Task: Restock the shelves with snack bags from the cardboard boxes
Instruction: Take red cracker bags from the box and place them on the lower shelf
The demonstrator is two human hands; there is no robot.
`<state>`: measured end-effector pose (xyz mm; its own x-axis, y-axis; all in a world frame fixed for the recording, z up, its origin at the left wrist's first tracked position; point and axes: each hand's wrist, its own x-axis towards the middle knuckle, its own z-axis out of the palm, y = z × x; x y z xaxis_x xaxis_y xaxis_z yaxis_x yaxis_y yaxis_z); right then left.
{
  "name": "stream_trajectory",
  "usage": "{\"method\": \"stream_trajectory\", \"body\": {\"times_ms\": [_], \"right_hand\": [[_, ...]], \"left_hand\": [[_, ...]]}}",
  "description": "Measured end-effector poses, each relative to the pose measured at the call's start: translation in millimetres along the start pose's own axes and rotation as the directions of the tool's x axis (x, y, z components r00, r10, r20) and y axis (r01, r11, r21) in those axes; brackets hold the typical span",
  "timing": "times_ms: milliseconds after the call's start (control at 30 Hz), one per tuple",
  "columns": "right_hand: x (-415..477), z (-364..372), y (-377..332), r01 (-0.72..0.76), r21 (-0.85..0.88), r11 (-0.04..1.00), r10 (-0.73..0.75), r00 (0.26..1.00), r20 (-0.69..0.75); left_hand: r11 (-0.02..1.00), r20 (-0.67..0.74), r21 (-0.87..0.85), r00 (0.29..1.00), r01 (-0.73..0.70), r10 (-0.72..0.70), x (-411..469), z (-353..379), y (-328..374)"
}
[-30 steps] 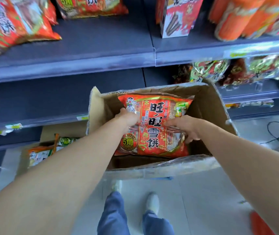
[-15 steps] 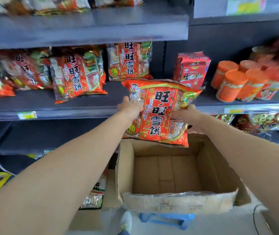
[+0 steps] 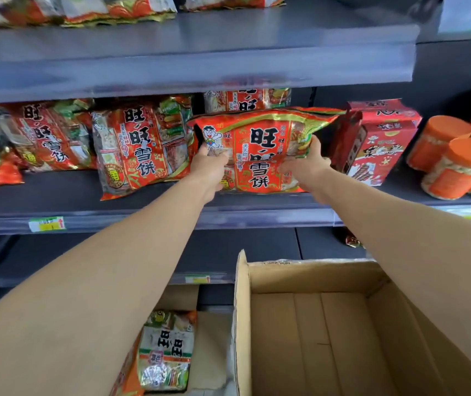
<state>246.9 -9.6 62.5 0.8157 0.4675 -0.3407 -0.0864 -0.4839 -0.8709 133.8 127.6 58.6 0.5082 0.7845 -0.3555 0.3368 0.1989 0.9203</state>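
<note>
Red snack bag [image 3: 260, 150] is being held up at the middle shelf [image 3: 154, 215], w/ the left hand [image 3: 208, 170] clamped on its lower left edge and the right hand [image 3: 307, 162] pinching the right side. Both hands are closed on the bag, one per side, prob. so the floppy foil pack is kept flat and upright, label facing out like its neighbours. Its bottom edge is seen just over the shelf board, so it looks about to be set down, not released yet imo.

The slot was picked for a reason: same-brand bags [image 3: 139, 150] are leaned in a row just to the left, one more is stood behind, and a red carton [image 3: 377, 144] plus orange-lidded tubs [image 3: 454, 164] are parked to the right. So the gap between gets filled.

Materials: bag is glossy crinkly film, puffy, w/ gold trim, easily dented. Shelf is matte dark metal w/ a clear price strip. Cardboard box [image 3: 343, 324] below is plain brown corrugated, flaps up, and nothing is seen inside it. A paler bag [image 3: 168, 350] is lying in a second box to its left.
</note>
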Motion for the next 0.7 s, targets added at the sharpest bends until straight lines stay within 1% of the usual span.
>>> {"method": "stream_trajectory", "body": {"times_ms": [167,300,467,600,700], "right_hand": [[33,24,-12,-0.01,0.0,1.0,0.01,1.0,-0.026],[58,37,-23,-0.002,0.011,1.0,0.003,0.996,-0.091],[83,45,-37,0.032,0.004,0.999,-0.031,0.991,-0.128],[90,49,-37,0.02,0.011,1.0,-0.016,0.958,-0.287],[86,53,-39,0.077,0.082,0.994,-0.042,0.932,-0.361]], "left_hand": [[0.997,0.011,0.065,0.999,-0.031,0.031,47,-10,3],[0.992,0.044,0.106,0.997,-0.066,0.062,76,-12,10],[0.991,0.027,0.099,0.995,-0.096,0.093,99,-15,16],[0.985,0.103,0.115,0.988,-0.129,0.117,108,-10,21],[0.98,0.122,0.116,0.982,-0.161,0.147,112,-5,25]]}}
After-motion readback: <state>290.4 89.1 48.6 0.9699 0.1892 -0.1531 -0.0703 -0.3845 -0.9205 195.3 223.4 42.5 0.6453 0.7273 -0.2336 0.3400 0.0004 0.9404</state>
